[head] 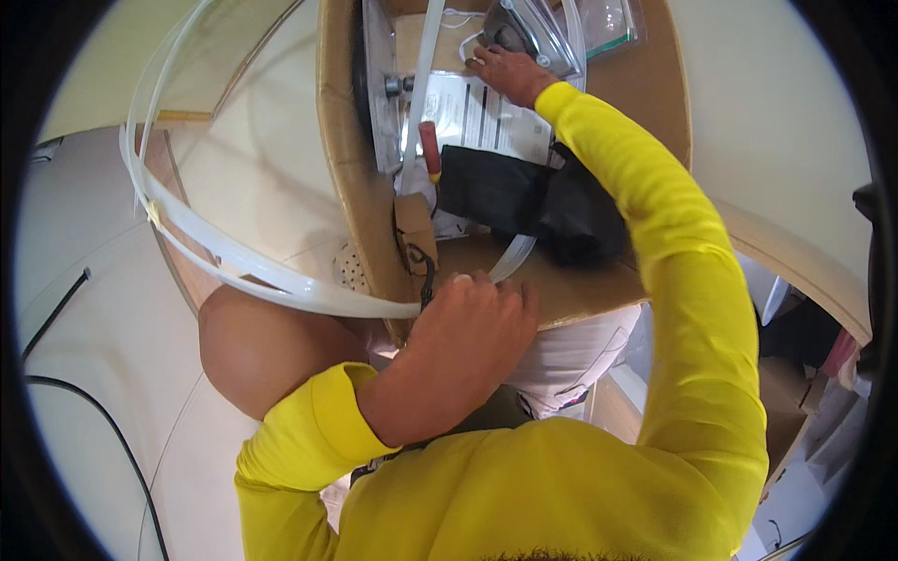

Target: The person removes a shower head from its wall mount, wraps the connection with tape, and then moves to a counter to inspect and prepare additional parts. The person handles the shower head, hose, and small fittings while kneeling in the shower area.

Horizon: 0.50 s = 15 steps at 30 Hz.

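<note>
My left hand [466, 336] is at the near edge of a cardboard box [365, 231], its fingers curled over a translucent white plastic strip [351, 301]. The strip loops out to the left and shows again inside the box beyond my knuckles. A black cord [427, 280] runs beside that hand. My right hand [515, 76] reaches deep into the box, beside a clear plastic package [540, 42] and a thin white cord [466, 45]. Its palm side is hidden, so a grip cannot be made out. Below it lies a printed sheet [477, 112] in glossy plastic.
Also in the box are a black fabric bundle [498, 182], a red-handled tool [429, 151], a small cardboard piece [415, 224] and a clear bag with a green edge [607, 42]. A black cable [105, 414] lies at left. Shelves with items [793, 350] stand at right.
</note>
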Motion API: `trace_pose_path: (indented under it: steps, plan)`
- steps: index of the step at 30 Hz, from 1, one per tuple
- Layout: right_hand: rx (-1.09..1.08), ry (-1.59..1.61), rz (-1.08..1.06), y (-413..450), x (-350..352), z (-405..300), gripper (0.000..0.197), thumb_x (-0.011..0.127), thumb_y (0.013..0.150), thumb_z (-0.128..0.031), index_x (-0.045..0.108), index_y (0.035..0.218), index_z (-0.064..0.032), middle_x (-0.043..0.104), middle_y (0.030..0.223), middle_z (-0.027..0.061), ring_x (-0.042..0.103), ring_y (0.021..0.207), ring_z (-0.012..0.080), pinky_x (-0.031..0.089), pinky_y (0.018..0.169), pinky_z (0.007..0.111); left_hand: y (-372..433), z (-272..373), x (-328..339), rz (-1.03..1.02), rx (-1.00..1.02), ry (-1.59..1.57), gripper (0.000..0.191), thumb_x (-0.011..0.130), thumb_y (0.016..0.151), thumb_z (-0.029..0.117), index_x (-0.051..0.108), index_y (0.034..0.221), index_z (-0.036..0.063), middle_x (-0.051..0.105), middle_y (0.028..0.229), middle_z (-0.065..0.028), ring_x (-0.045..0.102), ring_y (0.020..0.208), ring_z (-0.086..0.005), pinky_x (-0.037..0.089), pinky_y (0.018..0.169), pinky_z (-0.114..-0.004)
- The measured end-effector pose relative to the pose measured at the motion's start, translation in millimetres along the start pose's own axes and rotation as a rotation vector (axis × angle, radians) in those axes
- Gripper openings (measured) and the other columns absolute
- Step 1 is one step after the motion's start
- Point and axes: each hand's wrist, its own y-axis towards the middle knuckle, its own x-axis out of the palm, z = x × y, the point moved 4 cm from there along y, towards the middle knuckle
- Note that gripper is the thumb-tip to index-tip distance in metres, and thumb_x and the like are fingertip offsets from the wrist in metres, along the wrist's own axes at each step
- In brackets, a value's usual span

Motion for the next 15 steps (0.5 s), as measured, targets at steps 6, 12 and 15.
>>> trace_pose_path:
  steps: [6, 12, 15]
  plan:
    - [0.324, 0.847, -0.129, 32, 66, -33, 0.085, 0.079, 0.099, -0.037, 0.039, 0.168, -0.0093, 0.044, 0.17, 0.0227, 0.041, 0.158, 0.0429, 0.033, 0.132, 0.047, -9, 3, 4, -0.002, -0.007, -0.005, 0.028, 0.068, 0.092, 0.013, 0.071, 0.117, 0.0, 0.071, 0.087, -0.0106, 0.071, 0.083, -0.0275, 0.051, 0.067, -0.04]
    - [0.137, 0.662, 0.214, -22, -35, -58, 0.069, 0.076, 0.099, -0.02, 0.043, 0.158, -0.0089, 0.054, 0.157, 0.0197, 0.054, 0.143, 0.041, 0.048, 0.118, 0.048, -3, 15, 15, -0.093, -0.018, 0.075, 0.017, 0.071, 0.09, 0.012, 0.071, 0.104, 0.001, 0.072, 0.088, -0.0111, 0.072, 0.086, -0.0255, 0.054, 0.07, -0.037]
    - [-0.301, 0.77, 0.155, -66, -79, -133, 0.052, 0.073, 0.091, -0.004, 0.055, 0.14, -0.0069, 0.067, 0.135, 0.0137, 0.07, 0.115, 0.0387, 0.061, 0.095, 0.049, 0, 22, 16, -0.114, -0.002, 0.087, 0.016, 0.071, 0.09, 0.012, 0.071, 0.101, 0.001, 0.072, 0.089, -0.0113, 0.073, 0.087, -0.025, 0.054, 0.07, -0.036]
